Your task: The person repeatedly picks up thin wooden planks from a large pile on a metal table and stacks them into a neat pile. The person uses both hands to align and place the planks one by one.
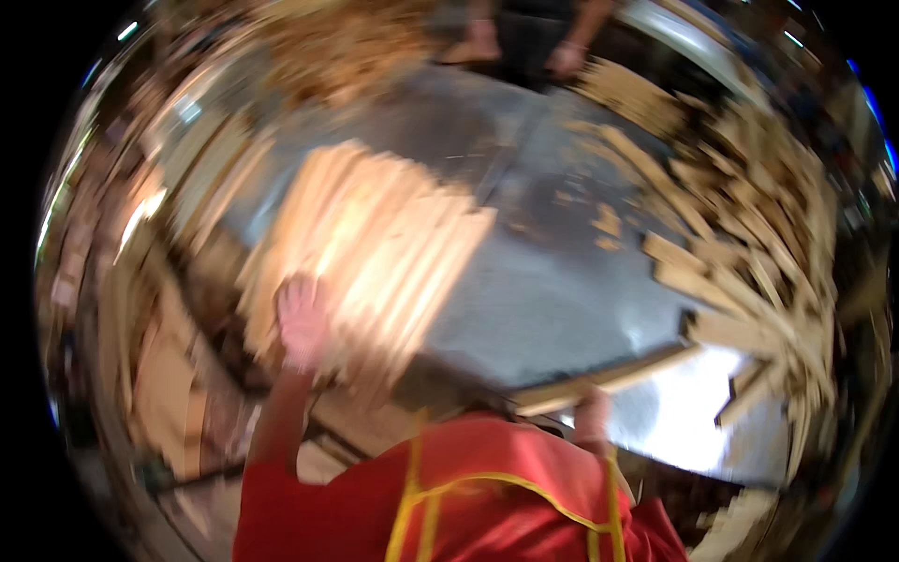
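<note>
My left hand [304,321] rests with its fingers stretched out on the near left part of a row of pale wooden strips [393,239]. The strips lie side by side on a grey metal table [543,281]. At the table's near edge, my right hand [591,418] grips a single wooden strip [646,369], which points away to the right. Motion blurs both hands, and the right fingers are partly hidden.
Loose wooden pieces [749,262] are heaped along the right side. Across the table a person's hands [566,60] hang near a stack of strips [632,94]. More boards [211,173] stand at the left, and small wood scraps [607,225] lie on the metal.
</note>
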Demonstrator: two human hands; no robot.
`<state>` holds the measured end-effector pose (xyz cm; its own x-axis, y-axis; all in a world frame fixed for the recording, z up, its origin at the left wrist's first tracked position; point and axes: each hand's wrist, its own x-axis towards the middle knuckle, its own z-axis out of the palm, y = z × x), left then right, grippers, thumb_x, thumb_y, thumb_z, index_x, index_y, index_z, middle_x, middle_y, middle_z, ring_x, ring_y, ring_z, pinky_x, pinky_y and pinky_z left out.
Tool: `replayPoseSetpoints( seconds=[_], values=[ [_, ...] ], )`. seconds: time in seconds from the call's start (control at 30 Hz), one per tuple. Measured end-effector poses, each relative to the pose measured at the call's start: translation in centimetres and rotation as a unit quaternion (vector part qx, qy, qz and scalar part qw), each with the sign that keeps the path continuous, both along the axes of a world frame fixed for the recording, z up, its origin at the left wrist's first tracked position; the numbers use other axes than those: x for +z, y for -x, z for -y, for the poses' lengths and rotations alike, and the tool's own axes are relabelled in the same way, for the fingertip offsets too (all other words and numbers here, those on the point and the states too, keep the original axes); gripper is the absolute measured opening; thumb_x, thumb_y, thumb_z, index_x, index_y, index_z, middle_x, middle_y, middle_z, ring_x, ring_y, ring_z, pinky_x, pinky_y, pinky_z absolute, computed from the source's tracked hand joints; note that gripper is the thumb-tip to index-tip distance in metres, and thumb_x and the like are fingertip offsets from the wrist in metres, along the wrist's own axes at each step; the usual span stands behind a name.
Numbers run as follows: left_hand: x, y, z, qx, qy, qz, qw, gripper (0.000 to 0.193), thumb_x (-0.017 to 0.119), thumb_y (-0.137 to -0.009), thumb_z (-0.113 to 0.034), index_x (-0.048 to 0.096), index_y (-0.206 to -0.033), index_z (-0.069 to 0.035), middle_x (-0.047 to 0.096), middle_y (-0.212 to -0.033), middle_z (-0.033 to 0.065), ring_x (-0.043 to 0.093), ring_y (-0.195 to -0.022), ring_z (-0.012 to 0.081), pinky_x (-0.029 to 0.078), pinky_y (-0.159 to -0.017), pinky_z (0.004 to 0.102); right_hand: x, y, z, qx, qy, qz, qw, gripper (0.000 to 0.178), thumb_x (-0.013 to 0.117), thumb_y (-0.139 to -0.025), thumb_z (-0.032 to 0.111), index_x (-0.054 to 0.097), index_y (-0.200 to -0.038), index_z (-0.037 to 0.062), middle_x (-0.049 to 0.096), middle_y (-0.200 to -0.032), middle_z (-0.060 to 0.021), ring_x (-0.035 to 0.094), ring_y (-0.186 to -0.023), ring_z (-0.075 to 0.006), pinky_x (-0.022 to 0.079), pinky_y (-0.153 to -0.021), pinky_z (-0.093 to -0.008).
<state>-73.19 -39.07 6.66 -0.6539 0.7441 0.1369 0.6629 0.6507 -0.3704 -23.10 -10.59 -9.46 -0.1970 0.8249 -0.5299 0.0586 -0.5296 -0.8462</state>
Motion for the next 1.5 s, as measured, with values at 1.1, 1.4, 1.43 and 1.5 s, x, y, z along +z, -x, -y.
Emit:
replayPoseSetpoints(
  seconds=[1.1, 1.4, 1.43, 1.5],
  values=[
    [-2.8, -44.6, -69.0, -0.439, -0.009, 0.205, 0.875, 0.098, 0.084, -0.079, -0.043, 0.043, -0.161, -0.007, 0.040, -0.165, 0.0140, 0.031, -0.156, 0.0353, 0.028, -0.128, 0.0491, 7.0, -20.0, -39.8, -0.475, -0.066, -0.214, 0.851, 0.069, 0.076, -0.095, 0.024, 0.037, -0.151, 0.0168, 0.060, -0.133, -0.0147, 0.061, -0.118, -0.0318, 0.056, -0.097, -0.0532],
    [-5.9, -54.8, -77.5, -0.412, 0.068, 0.482, 0.770, 0.085, 0.081, -0.085, -0.030, 0.047, -0.157, 0.000, 0.058, -0.152, 0.0262, 0.055, -0.142, 0.0387, 0.042, -0.121, 0.0426, 4.8, -20.7, -40.5, -0.470, -0.072, -0.219, 0.852, 0.081, 0.082, -0.091, 0.019, 0.034, -0.156, 0.0068, 0.060, -0.142, -0.0154, 0.057, -0.130, -0.0303, 0.049, -0.111, -0.0454],
    [-4.9, -54.9, -76.0, -0.378, 0.080, 0.525, 0.759, 0.082, 0.081, -0.085, -0.028, 0.049, -0.156, 0.000, 0.060, -0.150, 0.0264, 0.058, -0.139, 0.0398, 0.044, -0.119, 0.0424, 4.5, -20.2, -40.3, -0.466, -0.071, -0.225, 0.853, 0.085, 0.083, -0.091, 0.020, 0.033, -0.159, 0.0060, 0.060, -0.143, -0.0153, 0.057, -0.131, -0.0301, 0.047, -0.113, -0.0438],
    [-8.8, -51.7, -72.8, -0.399, 0.007, 0.499, 0.769, 0.075, 0.082, -0.085, -0.022, 0.053, -0.151, 0.001, 0.069, -0.137, 0.0211, 0.068, -0.123, 0.0362, 0.054, -0.108, 0.0412, 4.8, -19.7, -38.3, -0.432, -0.064, -0.290, 0.851, 0.082, 0.080, -0.091, 0.016, 0.036, -0.159, 0.0064, 0.060, -0.144, -0.0140, 0.056, -0.133, -0.0301, 0.047, -0.114, -0.0436]
  ],
)
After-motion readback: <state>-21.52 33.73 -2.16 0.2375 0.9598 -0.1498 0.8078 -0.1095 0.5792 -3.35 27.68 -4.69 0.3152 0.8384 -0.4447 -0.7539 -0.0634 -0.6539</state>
